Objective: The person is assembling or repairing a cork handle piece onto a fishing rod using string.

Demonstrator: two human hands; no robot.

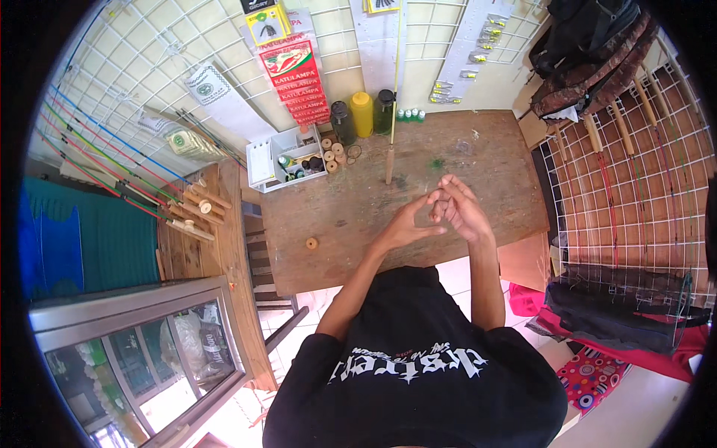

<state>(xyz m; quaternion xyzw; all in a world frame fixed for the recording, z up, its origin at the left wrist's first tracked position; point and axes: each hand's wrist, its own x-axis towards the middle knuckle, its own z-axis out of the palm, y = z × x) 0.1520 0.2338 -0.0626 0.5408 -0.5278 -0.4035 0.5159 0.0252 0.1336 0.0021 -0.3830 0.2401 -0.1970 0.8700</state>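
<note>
Over the tabletop [340,257], left hand [407,226] curves, thumb and fingers apart, beside right hand [467,216], fingers bent, cannot tell if gripping anything; cork-handled rod [390,163] rests at left hand's eleven o'clock, likely placed to leave both free.

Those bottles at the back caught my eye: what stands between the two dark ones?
A yellow bottle stands between the two dark bottles, as the head view shows.
</note>
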